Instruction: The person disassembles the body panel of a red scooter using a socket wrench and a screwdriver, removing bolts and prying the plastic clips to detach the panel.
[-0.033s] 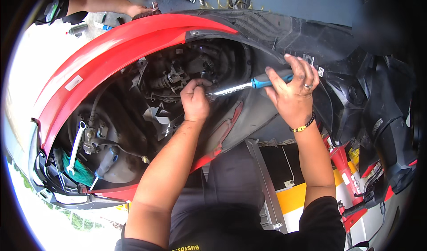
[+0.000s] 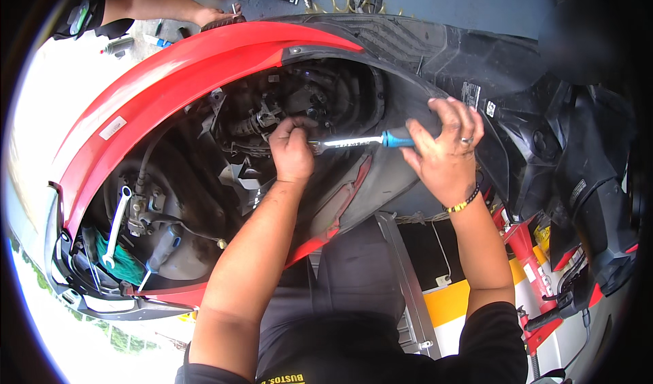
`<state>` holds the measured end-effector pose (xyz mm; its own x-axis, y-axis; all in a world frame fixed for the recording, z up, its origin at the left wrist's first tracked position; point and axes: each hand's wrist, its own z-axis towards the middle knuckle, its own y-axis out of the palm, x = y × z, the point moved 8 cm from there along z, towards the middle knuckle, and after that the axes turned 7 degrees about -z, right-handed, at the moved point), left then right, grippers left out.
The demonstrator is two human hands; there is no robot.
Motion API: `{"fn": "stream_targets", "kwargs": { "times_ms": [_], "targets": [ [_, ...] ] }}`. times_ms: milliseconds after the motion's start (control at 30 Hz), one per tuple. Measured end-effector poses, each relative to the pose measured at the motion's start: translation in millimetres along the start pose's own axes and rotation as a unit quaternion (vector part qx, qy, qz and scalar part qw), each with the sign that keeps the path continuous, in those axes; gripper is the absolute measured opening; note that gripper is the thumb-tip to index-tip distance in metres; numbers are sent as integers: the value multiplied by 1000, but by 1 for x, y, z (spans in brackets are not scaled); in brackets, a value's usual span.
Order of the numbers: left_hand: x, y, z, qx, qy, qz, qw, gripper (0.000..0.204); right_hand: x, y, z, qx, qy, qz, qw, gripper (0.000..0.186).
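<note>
A ratchet wrench with a shiny metal shaft and a blue-and-grey handle lies nearly level over the open cavity of a red and black scooter body. My left hand is closed around its head end, so the head and whatever it sits on are hidden. At the other end, my right hand has its thumb and bent fingers about the handle, covering the handle's tip. Dark engine parts show just beyond my left hand.
At the cavity's left end lie a combination wrench, a green cloth and a screwdriver. Another person's hand is at the far edge of the red panel. A red metal stand is at right.
The ratchet's handle end has swung toward me, and the shaft is now closer to level. My right hand moved nearer with it; my left hand shifted slightly left.
</note>
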<state>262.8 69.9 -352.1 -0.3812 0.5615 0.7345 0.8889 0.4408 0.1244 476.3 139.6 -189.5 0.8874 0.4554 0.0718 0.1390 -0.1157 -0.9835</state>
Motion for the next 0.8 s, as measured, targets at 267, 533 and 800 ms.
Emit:
{"fn": "stream_targets", "kwargs": {
  "times_ms": [267, 533, 800],
  "targets": [
    [-5, -18, 8, 22, -21, -139, 990, 26, -13, -10, 0, 32, 30, 20, 999, 37],
    [3, -13, 15, 0, -97, -168, 981, 21, -50, 16, -26, -125, -45, 48, 990, 23],
    [-4, -22, 12, 71, -77, -250, 963, 23, -33, -9, 22, -6, -11, -9, 1000, 36]
  ]
}}
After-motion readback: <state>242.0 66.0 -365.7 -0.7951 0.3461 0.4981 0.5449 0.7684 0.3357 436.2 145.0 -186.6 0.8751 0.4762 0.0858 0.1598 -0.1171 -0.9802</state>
